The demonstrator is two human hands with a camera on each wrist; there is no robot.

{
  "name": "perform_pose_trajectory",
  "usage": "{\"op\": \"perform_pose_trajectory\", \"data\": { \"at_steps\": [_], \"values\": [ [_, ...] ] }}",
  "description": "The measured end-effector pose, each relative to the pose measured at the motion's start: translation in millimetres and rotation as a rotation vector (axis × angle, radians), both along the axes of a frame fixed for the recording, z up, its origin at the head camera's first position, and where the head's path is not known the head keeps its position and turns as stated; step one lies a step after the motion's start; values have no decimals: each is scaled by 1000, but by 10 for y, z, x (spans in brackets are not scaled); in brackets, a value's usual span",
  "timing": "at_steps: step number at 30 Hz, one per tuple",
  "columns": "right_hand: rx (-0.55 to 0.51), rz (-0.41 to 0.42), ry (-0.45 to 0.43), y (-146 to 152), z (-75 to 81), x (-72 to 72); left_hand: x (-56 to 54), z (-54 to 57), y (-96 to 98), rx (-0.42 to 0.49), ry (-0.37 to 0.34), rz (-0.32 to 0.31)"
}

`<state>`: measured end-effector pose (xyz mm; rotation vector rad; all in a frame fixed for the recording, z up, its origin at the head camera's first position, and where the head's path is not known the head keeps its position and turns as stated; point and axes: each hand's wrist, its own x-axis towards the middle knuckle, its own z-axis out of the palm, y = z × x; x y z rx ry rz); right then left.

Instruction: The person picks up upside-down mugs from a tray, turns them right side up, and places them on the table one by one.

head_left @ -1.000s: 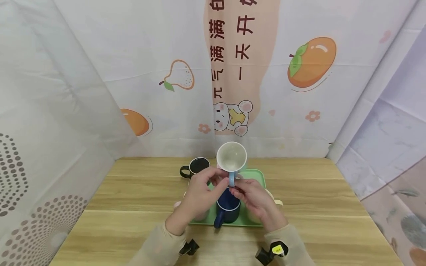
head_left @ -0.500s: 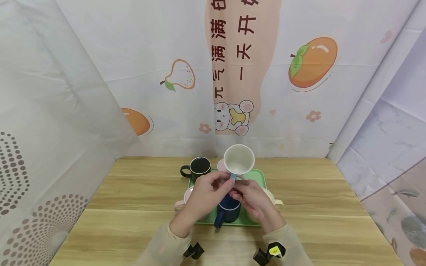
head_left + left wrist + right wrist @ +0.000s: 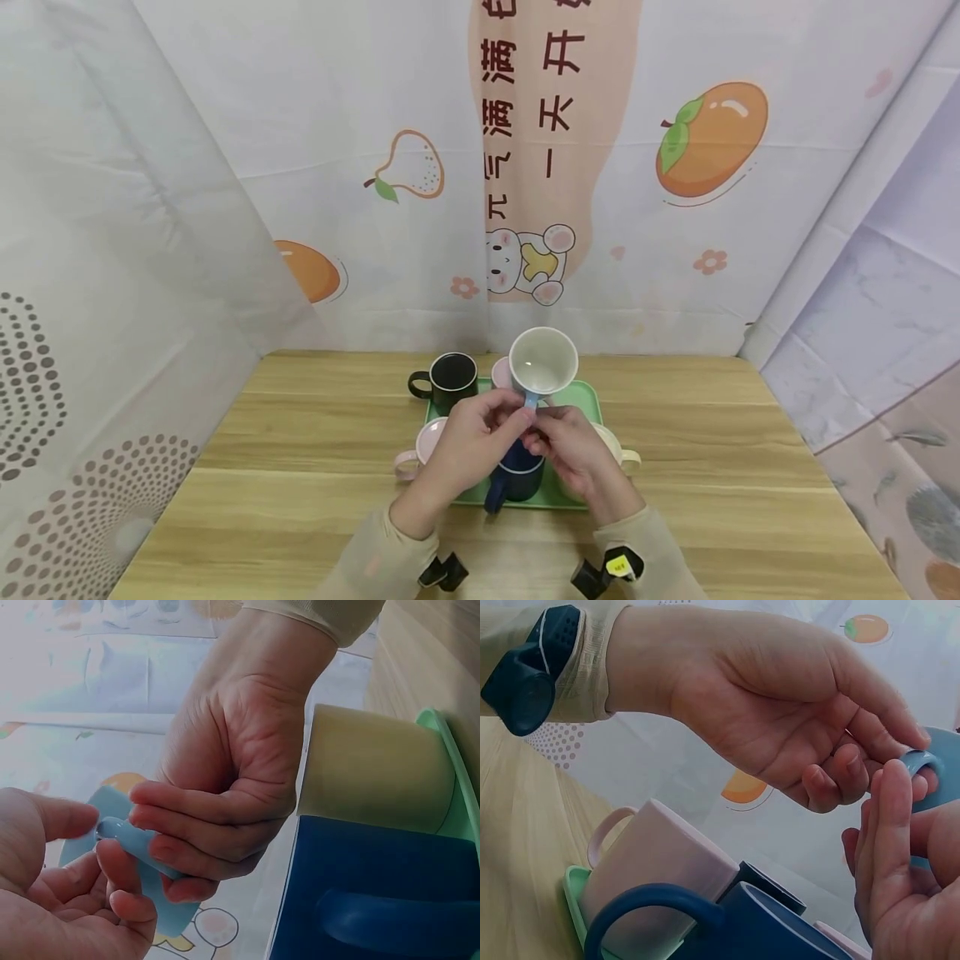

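Observation:
A light blue mug [image 3: 543, 360] with a white inside is held up above the tray, its mouth turned toward the head camera. My left hand [image 3: 472, 442] pinches its blue handle [image 3: 135, 841] between thumb and fingers. Opposite it, my right hand [image 3: 579, 454] has curled fingers on the same handle, as the left wrist view shows. Right below the hands stands a navy mug [image 3: 521, 482] with its handle toward me. To its left is a pink mug [image 3: 660, 877], partly behind my left hand. A pale yellow mug [image 3: 379, 769] stands to the right, partly covered by my right hand.
A green tray [image 3: 583, 402] lies under the mugs on the wooden table [image 3: 315, 467]. At its back left stands a black mug [image 3: 454, 385], and another pink mug [image 3: 501, 372] shows behind the blue one. Printed cloth [image 3: 360, 267] hangs around the table.
The light blue mug has shifted a little to the right, with my left hand moving along. More of both pink mugs shows now. Both hands stay on the handle.

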<state>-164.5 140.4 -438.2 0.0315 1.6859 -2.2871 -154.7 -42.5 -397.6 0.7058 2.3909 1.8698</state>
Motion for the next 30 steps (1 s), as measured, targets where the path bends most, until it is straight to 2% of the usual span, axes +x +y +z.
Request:
{"op": "perform_pose_trajectory", "data": {
  "at_steps": [8,11,15,22,30],
  "values": [
    [32,-7,-8,-8,-14,3,13,-37,17,35,-45,-91],
    [38,1,0,-7,-24,-5,22,-47,38,48,-64,-106],
    [31,26,13,6,-35,-11,34,-51,63,69,-77,-95],
    [56,90,53,86,-3,-11,47,-76,78,54,-36,-66],
    [86,174,121,177,47,-17,58,-75,56,63,-33,-34]
  ]
}}
